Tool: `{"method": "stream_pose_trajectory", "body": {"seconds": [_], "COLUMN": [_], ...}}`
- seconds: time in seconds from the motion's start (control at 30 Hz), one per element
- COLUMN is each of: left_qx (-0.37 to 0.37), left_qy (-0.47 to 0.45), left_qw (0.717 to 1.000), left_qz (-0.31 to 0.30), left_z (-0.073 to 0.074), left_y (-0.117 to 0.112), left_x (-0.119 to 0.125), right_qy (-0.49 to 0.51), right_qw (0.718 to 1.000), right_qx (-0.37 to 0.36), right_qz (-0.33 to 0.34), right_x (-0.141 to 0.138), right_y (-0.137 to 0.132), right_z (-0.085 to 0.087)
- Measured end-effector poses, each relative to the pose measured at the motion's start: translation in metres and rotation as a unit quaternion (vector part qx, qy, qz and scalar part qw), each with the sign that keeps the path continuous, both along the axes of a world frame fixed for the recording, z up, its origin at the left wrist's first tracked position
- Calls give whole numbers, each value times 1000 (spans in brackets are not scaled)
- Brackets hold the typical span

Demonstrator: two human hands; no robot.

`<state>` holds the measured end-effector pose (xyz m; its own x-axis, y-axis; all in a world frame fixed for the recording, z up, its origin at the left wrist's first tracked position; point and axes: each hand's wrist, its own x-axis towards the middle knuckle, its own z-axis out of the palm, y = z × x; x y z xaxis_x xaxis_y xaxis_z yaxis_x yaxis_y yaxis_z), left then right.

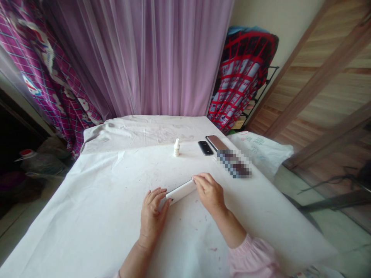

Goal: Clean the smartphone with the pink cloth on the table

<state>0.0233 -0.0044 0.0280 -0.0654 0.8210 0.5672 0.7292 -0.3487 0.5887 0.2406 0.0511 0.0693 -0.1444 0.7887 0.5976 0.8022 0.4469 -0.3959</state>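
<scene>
A white smartphone point(182, 191) is held tilted above the middle of the table, its white back towards me. My left hand point(153, 208) pinches its left end between thumb and fingers, close to a small dark camera spot. At the far right corner, my right hand point(209, 190) grips the phone with its fingertips and thumb. Beyond the phone stands a small white bottle point(176, 148), upright. Right of the bottle lie a small black phone point(205, 148) and a larger brownish phone point(216, 143).
A pixelated item point(234, 163) lies near the right table edge. The table wears a white cloth point(104, 185), creased at the back. A purple curtain point(150, 58) hangs behind it. Right of the table are a white plastic bag point(261, 148) and a wooden door point(327, 77).
</scene>
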Motion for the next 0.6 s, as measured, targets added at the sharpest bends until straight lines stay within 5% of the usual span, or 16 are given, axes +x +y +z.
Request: {"method": "stream_pose_trajectory", "body": {"seconds": [0.1,0.3,0.6], "left_qx": [31,70,99], "left_qy": [4,159,299], "left_qw": [999,981,935], "left_qz": [-16,-84,-165], "left_z": [8,19,14], "left_y": [-5,-15,-11], "left_x": [1,4,14], "right_qy": [59,101,58], "right_qw": [998,994,994], "right_qx": [3,-27,-98], "right_qz": [-26,-7,5], "right_x": [17,20,20], "right_y": [2,-2,-3], "right_z": [3,-1,-18]}}
